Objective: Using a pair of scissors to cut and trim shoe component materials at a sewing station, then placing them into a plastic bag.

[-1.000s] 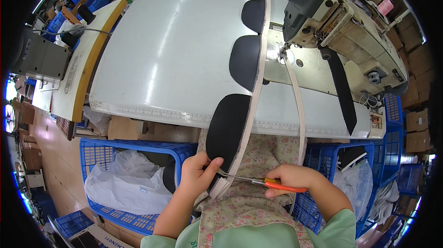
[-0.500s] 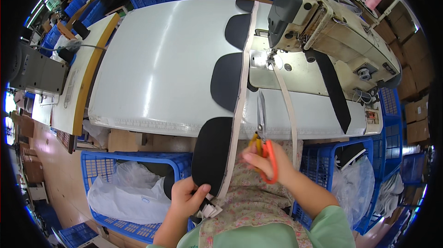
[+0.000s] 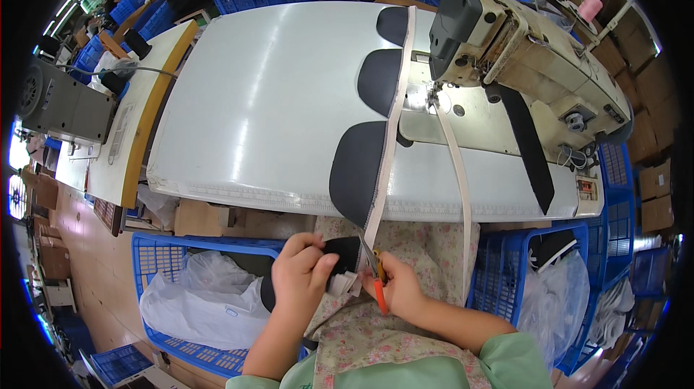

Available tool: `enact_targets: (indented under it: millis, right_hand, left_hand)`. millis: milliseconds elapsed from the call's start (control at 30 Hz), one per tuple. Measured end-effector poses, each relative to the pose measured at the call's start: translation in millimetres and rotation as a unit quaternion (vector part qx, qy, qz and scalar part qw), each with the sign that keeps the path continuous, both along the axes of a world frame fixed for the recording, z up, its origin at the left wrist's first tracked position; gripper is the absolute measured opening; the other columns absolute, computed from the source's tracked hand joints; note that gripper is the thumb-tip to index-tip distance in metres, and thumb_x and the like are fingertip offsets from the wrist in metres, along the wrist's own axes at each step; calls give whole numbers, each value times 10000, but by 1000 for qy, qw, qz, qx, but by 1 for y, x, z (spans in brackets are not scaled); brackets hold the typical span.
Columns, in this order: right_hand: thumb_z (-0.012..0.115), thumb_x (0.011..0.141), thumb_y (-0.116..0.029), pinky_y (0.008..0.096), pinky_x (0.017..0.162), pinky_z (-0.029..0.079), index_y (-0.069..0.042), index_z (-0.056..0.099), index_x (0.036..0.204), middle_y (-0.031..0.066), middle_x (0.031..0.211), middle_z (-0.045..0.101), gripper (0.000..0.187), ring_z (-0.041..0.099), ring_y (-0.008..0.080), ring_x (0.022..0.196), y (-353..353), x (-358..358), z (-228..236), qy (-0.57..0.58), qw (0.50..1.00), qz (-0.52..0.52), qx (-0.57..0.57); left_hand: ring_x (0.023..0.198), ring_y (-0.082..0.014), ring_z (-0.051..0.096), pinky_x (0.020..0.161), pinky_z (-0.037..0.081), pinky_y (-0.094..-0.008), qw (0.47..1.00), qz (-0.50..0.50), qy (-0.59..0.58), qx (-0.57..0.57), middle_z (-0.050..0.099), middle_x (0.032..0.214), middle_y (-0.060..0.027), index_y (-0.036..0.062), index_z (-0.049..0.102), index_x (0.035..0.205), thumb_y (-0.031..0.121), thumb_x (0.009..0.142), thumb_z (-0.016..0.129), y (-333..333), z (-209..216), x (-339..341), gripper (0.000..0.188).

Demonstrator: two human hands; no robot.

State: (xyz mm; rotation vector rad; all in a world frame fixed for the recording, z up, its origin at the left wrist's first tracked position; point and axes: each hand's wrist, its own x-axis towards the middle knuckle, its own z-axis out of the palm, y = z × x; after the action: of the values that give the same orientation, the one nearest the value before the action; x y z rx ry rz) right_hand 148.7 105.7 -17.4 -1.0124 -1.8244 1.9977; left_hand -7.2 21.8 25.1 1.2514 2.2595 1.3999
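Observation:
My left hand is closed on a black rounded fabric piece and a small bundle of pale tape ends. In my right hand are scissors with orange and yellow handles. Their blades lie at the pale tape, beside the held piece; whether they cut into it cannot be made out. Several black rounded pieces hang in a row along this tape, running from my lap up over the white table. A second narrow pale strip trails from the sewing machine's needle area toward my lap.
The sewing machine stands on the right of the white table. A black strip lies across its bed. Blue baskets with plastic bags flank my lap, one left and one right. Another machine stands far left.
The row of black pieces has been drawn toward me. My left hand has risen slightly, and the scissors have come down and left, from pointing up to beside the tape at the left hand.

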Motion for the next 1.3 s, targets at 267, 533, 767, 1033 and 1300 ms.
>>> enact_targets:
  millis: [267,533,767,1033,1300]
  right_hand:
    - [667,764,-97,239,517,383,-17,504,818,6,637,481,189,421,69,581,-7,6,-2,5,999,32,43]
    - [754,716,-225,297,534,428,-27,546,887,81,681,564,334,540,184,579,5,23,0,3,978,136,156]
    - [707,688,-510,364,606,440,-27,555,809,114,757,558,520,564,269,709,82,77,56,-141,903,355,195]
    - [606,733,-619,360,605,416,-7,528,787,135,716,511,619,520,276,669,93,77,48,-231,865,434,100]
    - [577,748,-631,376,595,422,-13,539,773,137,689,530,620,532,285,646,92,55,51,-210,859,457,95]
  left_hand:
    - [547,-245,508,528,406,-320,986,38,-111,-114,558,614,-113,-11,560,657,262,832,615,17,-42,5,329]
    - [518,-79,356,469,322,-266,962,17,-265,-64,422,525,-7,-10,512,636,270,856,618,23,-48,8,372]
    - [552,-63,434,505,346,-224,957,-23,-280,-66,502,586,9,3,532,652,231,874,594,1,-43,2,324]
    - [546,-60,470,497,369,-219,966,-39,-248,-62,537,585,1,-7,568,692,213,868,603,-5,-35,6,284]
    - [466,-152,342,433,308,-296,978,-36,-204,-41,384,501,-84,-2,472,593,215,824,650,-5,-33,9,364]
